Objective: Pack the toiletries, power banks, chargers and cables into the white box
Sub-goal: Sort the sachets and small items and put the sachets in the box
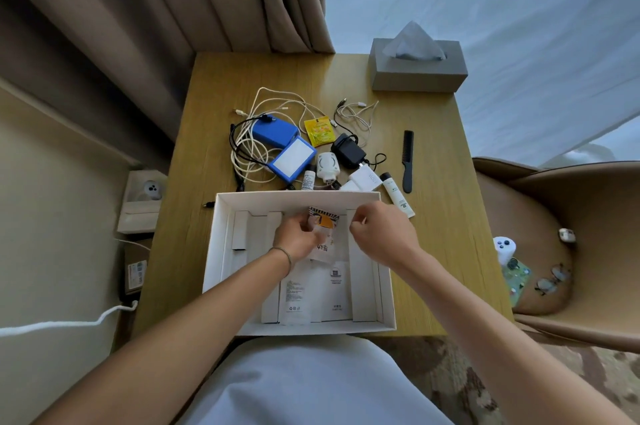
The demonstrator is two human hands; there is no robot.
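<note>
Inside the white box (387,289), the left hand (296,237) pinches a small sachet (325,224) while the right hand (380,231) hovers beside it with fingers curled narrow, and power banks (283,144), chargers (347,149), cables (257,133) and tubes (397,194) lie beyond the box's far wall.

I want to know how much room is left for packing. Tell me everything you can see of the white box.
The white box is an open, shallow rectangular tray, cardboard by its look, lying flat at the near edge of the wooden table. Folded white dividers stand along its left and right inner sides. Printed white sheets lie on its floor. Both hands are inside: the left hand holds a small printed sachet, and the right hand is beside it. No chargers or cables are in it.
</note>
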